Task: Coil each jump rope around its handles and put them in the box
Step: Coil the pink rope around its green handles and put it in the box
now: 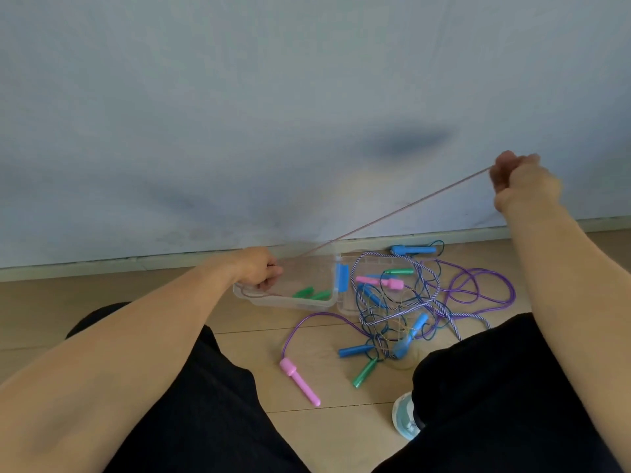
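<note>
Both hands grip the taut pink rope, left hand over the box, right hand raised; wind evenly, keeping tension.

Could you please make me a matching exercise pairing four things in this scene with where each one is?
Things:
1. pinkish rope
2. green handles
3. pink handle
4. clear box

Places:
A. inside the box
B. on the floor by the wall
C. taut between both hands
D. on the floor between the knees

Pairs: 1-C, 2-A, 3-D, 4-B
</note>
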